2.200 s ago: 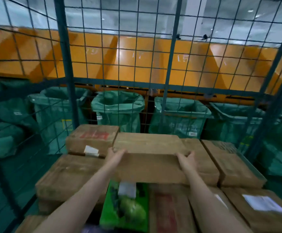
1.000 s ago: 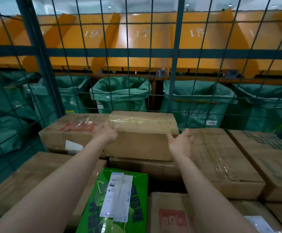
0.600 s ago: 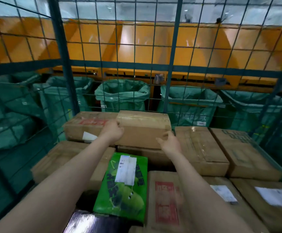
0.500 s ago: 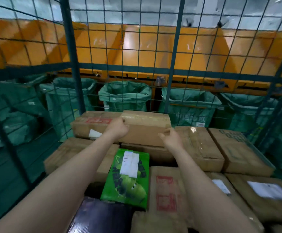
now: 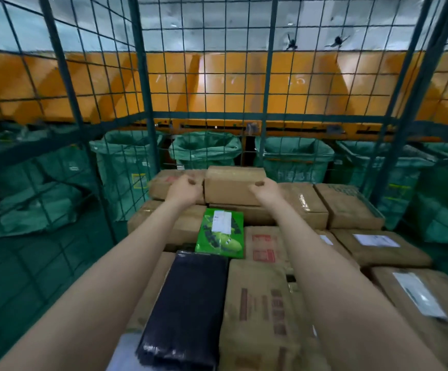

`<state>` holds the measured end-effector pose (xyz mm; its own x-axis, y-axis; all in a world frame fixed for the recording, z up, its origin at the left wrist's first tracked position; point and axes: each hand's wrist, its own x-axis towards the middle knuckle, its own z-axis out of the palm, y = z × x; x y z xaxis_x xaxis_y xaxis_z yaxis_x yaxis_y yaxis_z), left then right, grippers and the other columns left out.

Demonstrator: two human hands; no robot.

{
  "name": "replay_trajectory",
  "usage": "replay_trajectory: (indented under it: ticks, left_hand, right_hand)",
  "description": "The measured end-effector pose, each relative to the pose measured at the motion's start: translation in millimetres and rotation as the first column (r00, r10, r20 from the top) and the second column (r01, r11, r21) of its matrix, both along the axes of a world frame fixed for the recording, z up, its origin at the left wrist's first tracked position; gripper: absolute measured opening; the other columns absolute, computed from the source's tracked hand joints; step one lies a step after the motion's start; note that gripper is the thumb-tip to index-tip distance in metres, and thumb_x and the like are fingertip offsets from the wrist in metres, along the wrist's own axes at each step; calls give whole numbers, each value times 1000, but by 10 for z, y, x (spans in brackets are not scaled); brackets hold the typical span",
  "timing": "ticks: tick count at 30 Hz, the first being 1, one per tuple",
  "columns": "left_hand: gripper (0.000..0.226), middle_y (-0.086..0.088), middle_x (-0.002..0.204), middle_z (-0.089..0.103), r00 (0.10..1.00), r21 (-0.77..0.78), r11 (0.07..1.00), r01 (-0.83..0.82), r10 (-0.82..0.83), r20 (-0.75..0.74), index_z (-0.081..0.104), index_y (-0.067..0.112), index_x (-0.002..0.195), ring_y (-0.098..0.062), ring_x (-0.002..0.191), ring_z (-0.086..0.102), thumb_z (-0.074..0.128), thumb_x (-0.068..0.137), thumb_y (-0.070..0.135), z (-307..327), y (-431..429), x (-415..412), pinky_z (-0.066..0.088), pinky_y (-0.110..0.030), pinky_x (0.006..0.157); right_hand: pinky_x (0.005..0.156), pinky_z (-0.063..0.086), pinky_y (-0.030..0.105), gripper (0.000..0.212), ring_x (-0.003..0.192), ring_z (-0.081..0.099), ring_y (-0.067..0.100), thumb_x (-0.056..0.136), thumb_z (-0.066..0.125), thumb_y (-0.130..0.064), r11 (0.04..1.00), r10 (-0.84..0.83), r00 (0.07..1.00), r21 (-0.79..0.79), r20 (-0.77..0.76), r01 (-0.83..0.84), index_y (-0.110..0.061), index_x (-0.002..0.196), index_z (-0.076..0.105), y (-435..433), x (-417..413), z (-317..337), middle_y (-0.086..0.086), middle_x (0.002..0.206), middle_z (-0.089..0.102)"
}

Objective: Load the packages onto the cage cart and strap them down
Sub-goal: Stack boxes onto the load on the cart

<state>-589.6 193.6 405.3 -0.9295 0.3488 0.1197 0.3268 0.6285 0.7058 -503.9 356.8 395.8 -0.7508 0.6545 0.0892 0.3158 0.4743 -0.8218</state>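
The cage cart [image 5: 267, 76] is a green wire-mesh cage filled with brown cardboard packages. One cardboard box [image 5: 231, 184] lies on top of the stack at the far side, against the back mesh. My left hand [image 5: 184, 190] is at that box's left edge with its fingers curled and nothing in them. My right hand [image 5: 267, 192] is in front of its right front corner, fingers also curled and holding nothing. A green package [image 5: 220, 234] with a white label and a black wrapped package [image 5: 185, 309] lie nearer to me. No strap is in view.
More cardboard boxes [image 5: 348, 207] fill the right side of the cart, some with white labels. Behind the mesh stand green open sacks [image 5: 204, 148] under orange chutes [image 5: 217, 84]. A green floor [image 5: 30, 277] shows through the left mesh wall.
Both hands have come off the top box and their fingers have curled in. The view has pulled back and risen, so the black package now shows in the foreground.
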Motion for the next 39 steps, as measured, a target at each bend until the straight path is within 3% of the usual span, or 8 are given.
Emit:
replay_trajectory:
  ticks: [8, 15, 19, 23, 26, 32, 35, 39]
  left_hand:
    - [32, -10, 123, 60, 997, 76, 995, -67, 65, 38, 62, 6, 120, -27, 110, 53, 46, 96, 20, -79, -450, 790, 38, -26, 82]
    - [27, -12, 121, 62, 971, 174, 962, -208, 183, 154, 65, 7, 114, -30, 108, 56, 48, 94, 12, -251, -541, 1359, 41, -29, 78]
    - [27, -13, 121, 61, 951, 192, 941, -277, 240, 195, 65, 7, 113, -25, 96, 55, 46, 94, 9, -405, -660, 1756, 46, -29, 76]
    - [28, -14, 122, 61, 917, 173, 914, -367, 324, 231, 65, 9, 112, -32, 109, 56, 45, 94, 10, -461, -977, 2067, 47, -38, 90]
    - [26, -12, 118, 62, 906, 174, 899, -402, 362, 221, 66, 10, 109, -25, 90, 54, 45, 94, 10, -468, -1258, 2266, 43, -35, 76]
    - [25, -16, 121, 62, 854, 173, 845, -506, 461, 243, 66, 8, 109, -32, 101, 59, 46, 95, 12, -559, -1915, 2642, 47, -39, 83]
    - [24, -15, 122, 62, 820, 161, 813, -559, 514, 251, 67, 9, 108, -29, 100, 60, 47, 96, 14, -677, -2300, 2818, 49, -35, 80]
    - [23, -15, 121, 62, 747, 128, 753, -645, 587, 311, 67, 12, 104, -31, 118, 53, 46, 95, 13, -839, -2959, 3161, 44, -39, 98]
  right_hand:
    - [88, 38, 26, 31, 119, 50, 26, 96, 48, -23, 981, 193, 979, 18, 62, -195, -7, 121, 59, -578, 476, -234, 9, 129, 58]
    - [70, 31, 22, 28, 89, 45, 15, 95, 49, -19, 953, 298, 948, 20, 108, -302, -4, 112, 64, -539, 908, -352, 8, 101, 59]
    - [52, 30, 25, 23, 80, 45, 19, 93, 46, -13, 937, 343, 929, 16, 138, -348, -12, 72, 56, -570, 1090, -411, 6, 76, 51]
    - [60, 31, 27, 34, 81, 45, 20, 93, 45, -14, 897, 436, 892, 27, 118, -442, -19, 59, 43, -898, 1181, -448, 8, 83, 51]
    - [63, 35, 29, 28, 70, 41, 21, 92, 44, -12, 849, 528, 843, -24, 106, -528, -13, 65, 46, -1219, 1242, -467, 6, 72, 46]
    - [61, 37, 31, 27, 76, 45, 21, 93, 44, -15, 776, 630, 767, -116, 119, -620, 2, 98, 64, -1929, 1374, -680, 9, 82, 52]
    - [62, 36, 29, 22, 77, 42, 21, 96, 42, -13, 718, 696, 701, -132, 160, -683, -8, 76, 50, -2343, 1473, -799, 10, 79, 45]
    - [55, 27, 28, 26, 64, 37, 18, 90, 44, -9, 676, 736, 647, -161, 197, -720, -6, 64, 49, -3078, 1675, -1099, 8, 68, 41]
